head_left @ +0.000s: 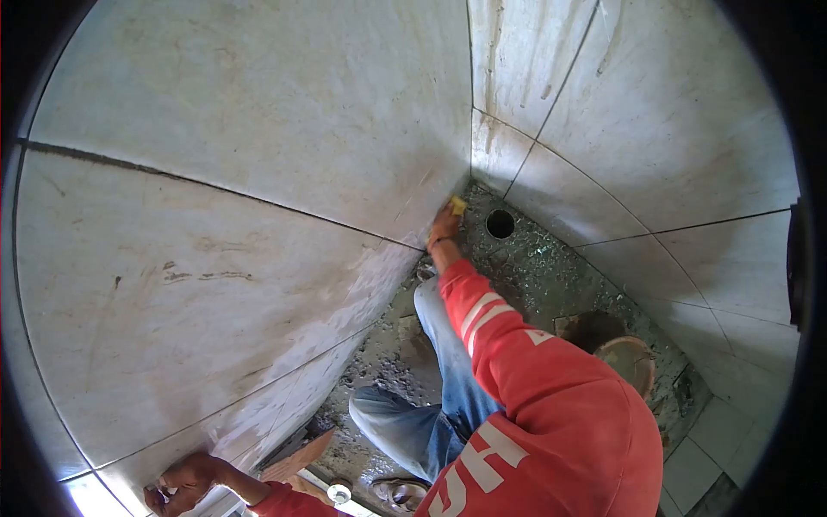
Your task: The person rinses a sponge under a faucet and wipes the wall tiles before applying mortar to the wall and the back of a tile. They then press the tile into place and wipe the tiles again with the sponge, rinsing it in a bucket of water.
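My right hand (444, 227) reaches down to the foot of the left tiled wall, close to the corner. Its fingers are closed on a small yellow sponge (457, 206), which looks to be against the lower tile. Part of the sponge is hidden by the fingers. At the lower left, my left hand (184, 484) is beside the edge of the same wall (198, 293), with loosely bent fingers and nothing visible in them. Wet-looking streaks and brown smears mark the wall's tiles.
A round drain hole (500, 224) opens in the rough, debris-strewn floor (538, 267) by the corner. A round bucket-like container (629, 364) stands behind my right arm. Another tiled wall (672, 172) rises at right. A sandal (401, 494) and brown board (301, 458) lie below.
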### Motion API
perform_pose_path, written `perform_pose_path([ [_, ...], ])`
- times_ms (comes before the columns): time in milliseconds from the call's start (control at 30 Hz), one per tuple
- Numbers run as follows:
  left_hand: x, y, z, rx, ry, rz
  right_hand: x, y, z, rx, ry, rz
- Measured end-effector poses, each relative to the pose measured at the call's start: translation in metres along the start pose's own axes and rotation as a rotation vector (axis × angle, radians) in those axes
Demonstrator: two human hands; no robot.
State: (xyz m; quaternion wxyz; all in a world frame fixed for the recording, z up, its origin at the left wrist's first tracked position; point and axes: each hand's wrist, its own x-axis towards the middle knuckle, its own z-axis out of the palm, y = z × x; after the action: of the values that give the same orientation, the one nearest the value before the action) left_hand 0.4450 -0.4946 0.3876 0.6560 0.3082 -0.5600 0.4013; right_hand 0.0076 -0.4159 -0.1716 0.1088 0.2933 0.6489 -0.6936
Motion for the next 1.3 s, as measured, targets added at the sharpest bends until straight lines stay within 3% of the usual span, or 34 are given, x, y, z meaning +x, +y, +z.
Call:
perform_pose_path([
  [33, -0.004, 0.036, -0.037, -0.008, -0.001, -0.002, -0.013, 0.008, -0.005, -0.025, 0.031, 0.040],
  [67, -0.001, 0.006, -0.004, -0.015, 0.000, -0.004, -0.016, 0.001, -0.010, -0.025, 0.033, 0.039],
  [167, -0.002, 0.004, -0.011, -0.028, -0.001, -0.016, -0.021, -0.031, -0.036, -2.019, -0.733, -0.811],
  [233, -0.001, -0.017, 0.006, -0.033, 0.010, -0.029, 0.068, -0.002, 0.003, -2.033, -0.834, -0.617],
  [267, -0.004, 0.027, -0.028, -0.030, 0.019, -0.032, 0.088, -0.025, 0.009, -2.034, -0.834, -0.630],
  [333, -0.001, -0.004, -0.011, -0.023, 0.021, -0.010, 0.101, -0.070, 0.010, -0.563, -0.383, -0.094],
  [367, -0.002, 0.009, -0.016, -0.018, 0.016, 0.004, 0.096, -0.071, 0.010, 0.157, -0.117, 0.173],
  [467, -0.002, 0.012, -0.020, 0.003, 0.023, 0.014, 0.057, -0.029, 0.008, 0.250, -0.119, 0.062],
  [500, 0.010, -0.027, 0.008, 0.015, 0.024, 0.007, 0.043, -0.009, 0.004, 0.360, -0.233, 0.282],
  [567, 0.001, -0.052, 0.022, 0.010, 0.013, -0.009, -0.006, 0.062, 0.024, -0.207, 0.100, -0.062],
  [667, -0.002, -0.022, 0.004, 0.020, 0.029, -0.026, -0.190, -0.025, -0.032, 0.054, -0.078, -0.048],
  [733, -0.003, -0.005, -0.020, 0.037, 0.038, -0.027, -0.246, -0.086, -0.050, 0.156, -0.202, -0.062],
  [800, -0.003, 0.004, -0.022, 0.043, 0.019, -0.043, -0.280, -0.117, -0.066, 0.070, -0.237, -0.537],
  [833, -0.002, 0.005, -0.021, 0.038, 0.022, -0.057, -0.281, -0.115, -0.065, 0.001, -0.213, -0.666],
  [867, -0.002, 0.004, -0.020, 0.032, 0.032, -0.072, -0.280, -0.106, -0.067, -0.002, -0.244, -0.662],
  [967, -0.001, 0.002, -0.016, -0.028, 0.037, -0.079, -0.239, -0.042, -0.059, 0.088, -0.308, -0.519],
  [1033, -0.002, 0.006, -0.020, -0.111, 0.018, -0.134, -0.188, 0.026, -0.048, 0.023, -0.231, -0.066],
  [1133, -0.001, 0.001, -0.021, -0.055, 0.023, -0.082, -0.152, 0.136, -0.047, 0.207, -0.305, 0.040],
  [1167, -0.001, 0.002, -0.021, -0.062, 0.023, -0.075, -0.198, 0.089, -0.065, 0.123, -0.265, 0.302],
  [1267, -0.001, 0.006, -0.021, -0.068, 0.015, -0.082, -0.185, 0.204, -0.064, 0.359, -0.363, 0.490],
  [1300, 0.000, 0.010, -0.019, -0.095, 0.028, -0.068, -0.187, 0.182, -0.066, 0.443, -0.475, 0.505],
])
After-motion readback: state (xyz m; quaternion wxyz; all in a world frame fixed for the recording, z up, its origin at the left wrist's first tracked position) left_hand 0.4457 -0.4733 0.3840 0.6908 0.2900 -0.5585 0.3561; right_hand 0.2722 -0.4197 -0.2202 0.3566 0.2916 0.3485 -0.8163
